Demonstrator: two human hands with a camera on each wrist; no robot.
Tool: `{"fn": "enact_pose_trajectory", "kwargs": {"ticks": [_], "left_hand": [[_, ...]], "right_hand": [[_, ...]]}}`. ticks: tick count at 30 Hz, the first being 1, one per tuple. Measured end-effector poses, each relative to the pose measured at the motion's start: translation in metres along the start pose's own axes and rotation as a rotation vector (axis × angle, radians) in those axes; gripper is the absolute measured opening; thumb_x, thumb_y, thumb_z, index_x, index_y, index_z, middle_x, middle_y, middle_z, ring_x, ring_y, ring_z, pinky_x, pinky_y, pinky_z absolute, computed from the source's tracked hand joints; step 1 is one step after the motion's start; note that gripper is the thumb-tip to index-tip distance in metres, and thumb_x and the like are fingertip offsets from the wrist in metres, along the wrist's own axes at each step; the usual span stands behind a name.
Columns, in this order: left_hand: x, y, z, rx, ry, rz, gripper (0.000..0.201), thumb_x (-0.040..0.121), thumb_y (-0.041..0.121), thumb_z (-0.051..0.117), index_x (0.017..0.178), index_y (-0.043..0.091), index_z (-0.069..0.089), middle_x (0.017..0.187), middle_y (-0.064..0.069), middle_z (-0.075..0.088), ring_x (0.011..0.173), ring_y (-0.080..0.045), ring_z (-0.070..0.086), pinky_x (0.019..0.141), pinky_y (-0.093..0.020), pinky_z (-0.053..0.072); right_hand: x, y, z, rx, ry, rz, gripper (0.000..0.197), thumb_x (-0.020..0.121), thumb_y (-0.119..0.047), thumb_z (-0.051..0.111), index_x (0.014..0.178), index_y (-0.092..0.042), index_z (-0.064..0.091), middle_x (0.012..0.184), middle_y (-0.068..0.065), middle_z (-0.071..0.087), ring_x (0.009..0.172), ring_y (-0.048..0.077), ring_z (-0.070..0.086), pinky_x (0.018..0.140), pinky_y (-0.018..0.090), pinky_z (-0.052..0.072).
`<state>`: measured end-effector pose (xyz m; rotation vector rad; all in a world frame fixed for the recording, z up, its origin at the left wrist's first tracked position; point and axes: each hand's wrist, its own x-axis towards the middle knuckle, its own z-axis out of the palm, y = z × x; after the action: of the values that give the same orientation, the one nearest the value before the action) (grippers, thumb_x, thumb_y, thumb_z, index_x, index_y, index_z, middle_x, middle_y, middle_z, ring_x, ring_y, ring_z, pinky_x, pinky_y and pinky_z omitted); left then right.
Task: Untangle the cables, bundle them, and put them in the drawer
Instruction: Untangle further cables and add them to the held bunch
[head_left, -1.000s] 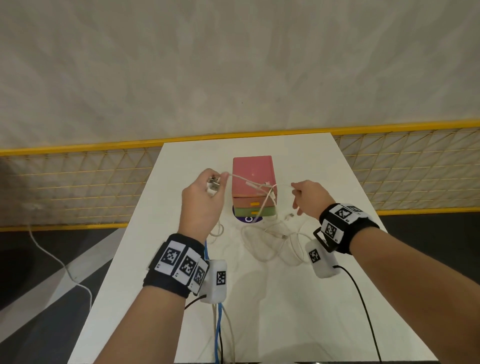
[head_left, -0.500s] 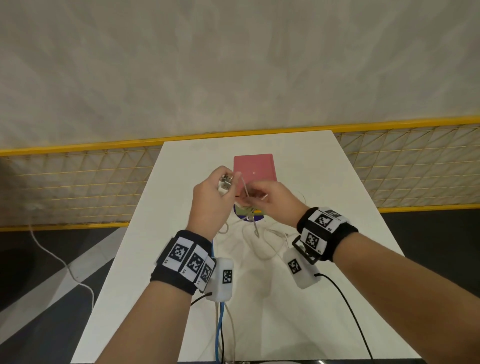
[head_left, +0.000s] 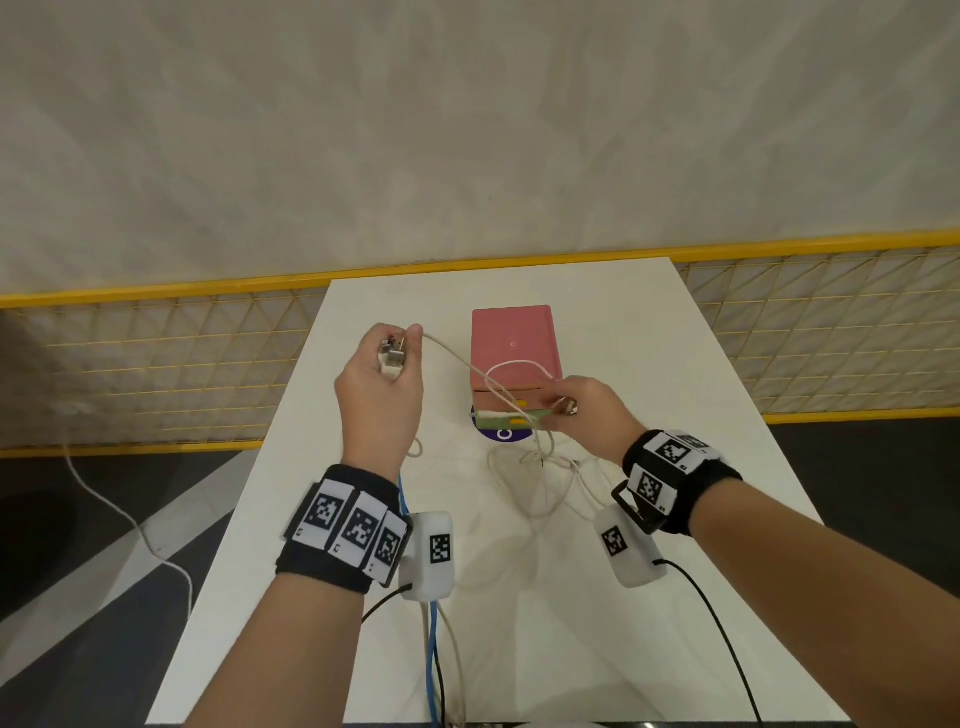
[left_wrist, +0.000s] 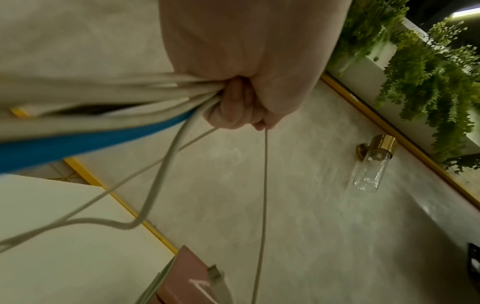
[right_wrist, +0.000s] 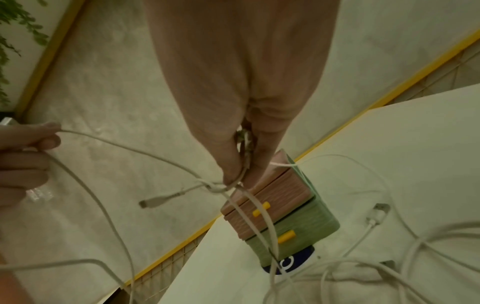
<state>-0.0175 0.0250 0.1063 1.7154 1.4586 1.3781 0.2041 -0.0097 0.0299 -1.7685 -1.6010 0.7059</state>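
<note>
My left hand (head_left: 382, 387) is raised over the table's left side and grips white cables (left_wrist: 166, 98) with USB plugs (head_left: 393, 354) sticking out of the fist. A thin white cable (head_left: 447, 349) runs from it to my right hand (head_left: 584, 408), which pinches it by a knot (right_wrist: 215, 186) in front of the small drawer box (head_left: 514, 345). A loose plug end (right_wrist: 153, 202) hangs from the knot. The rest of the white cables (head_left: 540, 483) lie tangled on the table below my right hand. The box is pink above and green below, with yellow handles (right_wrist: 261, 208), its drawers closed.
The white table (head_left: 675, 395) is narrow, with a yellow mesh fence (head_left: 156, 364) behind it and dark floor on both sides. A blue cable (head_left: 431, 670) and black leads hang from my wrist devices near the front edge. A purple round sticker (head_left: 501, 434) lies under the box.
My hands had come together in front of the box half a second ago. Now they have pulled apart, left hand up and left, right hand to the right, stretching the thin cable between them.
</note>
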Motion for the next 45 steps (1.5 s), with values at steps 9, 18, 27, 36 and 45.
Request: {"fn": "enact_pose_trajectory", "kwargs": {"ticks": [9, 18, 27, 36, 45], "left_hand": [[0.003, 0.001, 0.001, 0.000, -0.016, -0.028, 0.027, 0.097, 0.039, 0.055, 0.088, 0.014, 0.060, 0.071, 0.011, 0.056, 0.065, -0.005, 0.052, 0.054, -0.007, 0.036], [-0.013, 0.024, 0.018, -0.119, -0.235, 0.105, 0.018, 0.095, 0.032, 0.061, 0.078, 0.030, 0.057, 0.061, 0.022, 0.055, 0.059, 0.000, 0.049, 0.059, -0.011, 0.038], [0.000, 0.017, -0.003, -0.035, -0.146, 0.083, 0.023, 0.096, 0.037, 0.059, 0.086, 0.016, 0.061, 0.068, 0.013, 0.054, 0.061, 0.000, 0.049, 0.058, -0.014, 0.037], [-0.012, 0.018, 0.004, 0.020, -0.322, 0.112, 0.018, 0.094, 0.034, 0.062, 0.083, 0.020, 0.063, 0.068, 0.014, 0.058, 0.063, 0.003, 0.052, 0.059, -0.009, 0.037], [-0.041, 0.035, -0.015, -0.061, -0.276, 0.098, 0.018, 0.093, 0.035, 0.064, 0.093, 0.017, 0.066, 0.079, 0.013, 0.063, 0.072, 0.002, 0.055, 0.067, -0.008, 0.040]], "right_hand": [[-0.005, 0.017, 0.001, -0.105, 0.080, 0.001, 0.022, 0.085, -0.023, 0.068, 0.106, -0.024, 0.072, 0.148, 0.017, 0.026, 0.141, 0.032, 0.024, 0.111, 0.039, 0.026], [0.002, -0.038, 0.012, 0.006, -0.132, -0.272, 0.012, 0.085, -0.018, 0.069, 0.095, -0.012, 0.068, 0.104, -0.002, 0.049, 0.090, 0.007, 0.054, 0.076, 0.005, 0.042], [0.004, 0.011, 0.012, -0.161, -0.056, 0.003, 0.015, 0.086, 0.001, 0.053, 0.095, -0.008, 0.061, 0.094, 0.009, 0.063, 0.087, 0.026, 0.060, 0.076, 0.030, 0.045], [-0.010, -0.070, -0.014, 0.151, -0.181, -0.281, 0.035, 0.090, -0.017, 0.062, 0.124, -0.017, 0.056, 0.110, -0.004, 0.062, 0.102, -0.001, 0.059, 0.084, 0.012, 0.047], [-0.042, -0.101, -0.055, -0.207, 0.249, -0.636, 0.035, 0.091, -0.002, 0.051, 0.122, -0.015, 0.064, 0.121, 0.011, 0.063, 0.133, 0.030, 0.044, 0.107, 0.031, 0.036]]}}
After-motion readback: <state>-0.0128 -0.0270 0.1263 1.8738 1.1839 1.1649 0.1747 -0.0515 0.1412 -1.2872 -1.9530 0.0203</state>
